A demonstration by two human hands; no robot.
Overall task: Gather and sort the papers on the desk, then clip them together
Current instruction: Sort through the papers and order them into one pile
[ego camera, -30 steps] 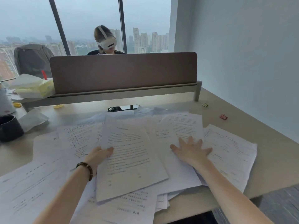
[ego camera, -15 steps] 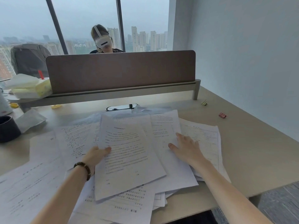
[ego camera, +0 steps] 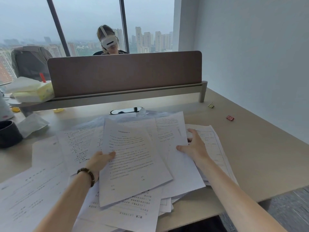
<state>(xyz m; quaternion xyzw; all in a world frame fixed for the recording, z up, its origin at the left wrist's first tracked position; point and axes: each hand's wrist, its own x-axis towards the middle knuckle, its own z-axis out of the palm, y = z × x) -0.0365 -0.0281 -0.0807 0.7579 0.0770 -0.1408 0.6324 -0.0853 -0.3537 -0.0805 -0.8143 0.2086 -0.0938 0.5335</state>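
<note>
papers on desk, clips right

Printed lines cover the papers — none legible.

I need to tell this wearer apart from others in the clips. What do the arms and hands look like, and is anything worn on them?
Both forearms are bare, with no sleeves in view. The left hand has a dark brown beaded bracelet round its wrist. The right hand shows no glove, watch or ring.

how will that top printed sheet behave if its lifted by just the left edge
The top white printed paper sheet would probably droop, being thin and single. It likely slides easily over the loose white papers beneath. The left hand pinching one edge may crease it.
</note>
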